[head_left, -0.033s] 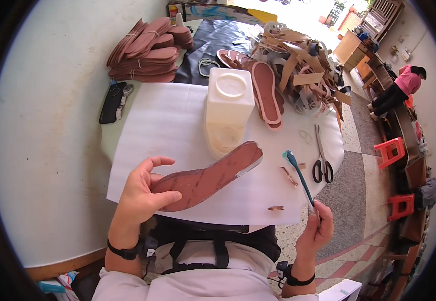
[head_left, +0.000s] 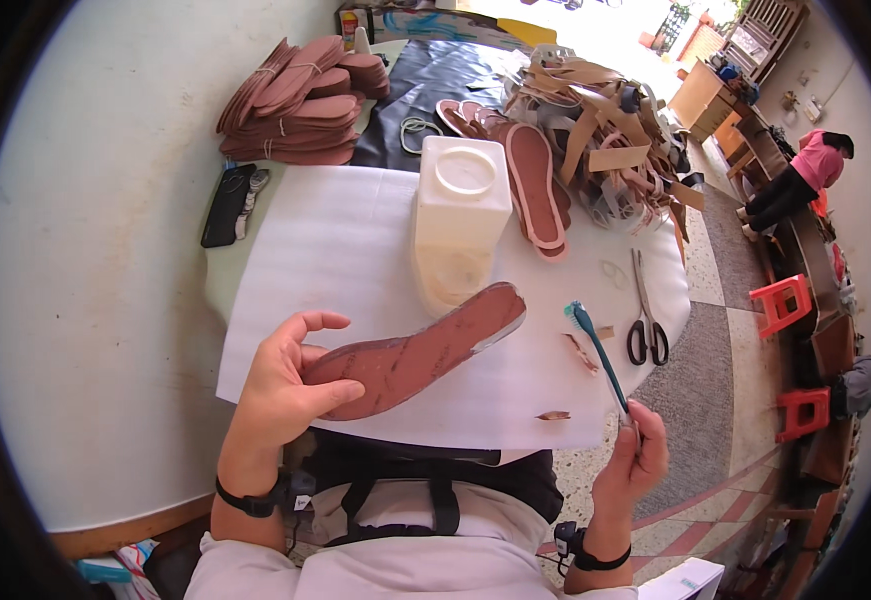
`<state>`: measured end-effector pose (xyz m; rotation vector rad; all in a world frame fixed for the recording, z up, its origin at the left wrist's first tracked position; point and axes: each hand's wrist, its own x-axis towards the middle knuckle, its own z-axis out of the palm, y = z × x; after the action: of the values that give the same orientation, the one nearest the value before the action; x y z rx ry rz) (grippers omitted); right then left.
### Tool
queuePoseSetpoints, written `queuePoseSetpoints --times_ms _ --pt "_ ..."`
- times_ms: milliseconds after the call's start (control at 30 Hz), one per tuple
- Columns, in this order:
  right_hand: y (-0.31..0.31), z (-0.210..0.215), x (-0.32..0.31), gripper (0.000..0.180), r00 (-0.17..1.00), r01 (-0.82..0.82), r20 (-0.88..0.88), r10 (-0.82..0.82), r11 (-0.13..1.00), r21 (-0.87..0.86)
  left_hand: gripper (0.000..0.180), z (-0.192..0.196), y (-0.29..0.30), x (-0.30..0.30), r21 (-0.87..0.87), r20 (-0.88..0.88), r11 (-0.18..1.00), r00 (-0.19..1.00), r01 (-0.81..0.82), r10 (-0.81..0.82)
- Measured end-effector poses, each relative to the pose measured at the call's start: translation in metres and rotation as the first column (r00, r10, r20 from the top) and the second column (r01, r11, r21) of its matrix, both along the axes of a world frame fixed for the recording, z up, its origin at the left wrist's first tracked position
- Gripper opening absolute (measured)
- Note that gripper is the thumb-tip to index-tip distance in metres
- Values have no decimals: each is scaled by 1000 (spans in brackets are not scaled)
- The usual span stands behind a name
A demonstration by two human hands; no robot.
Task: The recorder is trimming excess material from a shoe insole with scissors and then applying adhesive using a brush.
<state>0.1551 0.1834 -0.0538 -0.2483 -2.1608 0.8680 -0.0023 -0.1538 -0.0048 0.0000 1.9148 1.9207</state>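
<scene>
My left hand (head_left: 300, 385) grips the heel end of a reddish-brown shoe insole (head_left: 415, 350), its thumb lying on top. The insole is tilted, its toe end up to the right, with a dark edge and a pale patch near the toe. Between the thumb and fingers of my right hand (head_left: 633, 455) is a green toothbrush (head_left: 603, 350), bristles up and away from the insole. Behind the insole stands a cream plastic container (head_left: 460, 225) on the white sheet (head_left: 325, 260). Black-handled scissors (head_left: 645, 310) lie to the right.
Stacked insoles (head_left: 290, 100) stand at the back left, near a black phone-like item (head_left: 225, 205). Pale-rimmed insoles (head_left: 535, 190) lie beside a heap of brown strips (head_left: 605, 130). Small scraps (head_left: 553, 415) dot the sheet. Red stools (head_left: 803, 412) and two people are far right.
</scene>
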Motion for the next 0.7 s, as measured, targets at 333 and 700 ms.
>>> queuePoseSetpoints --times_ms 333,700 --pt "-10 6 2 22 996 -79 41 84 991 -109 59 -14 6 4 -225 -338 961 938 -161 77" --pt "-8 14 -6 21 996 -82 35 87 989 -122 65 12 -29 -5 -112 -428 930 862 -350 273"
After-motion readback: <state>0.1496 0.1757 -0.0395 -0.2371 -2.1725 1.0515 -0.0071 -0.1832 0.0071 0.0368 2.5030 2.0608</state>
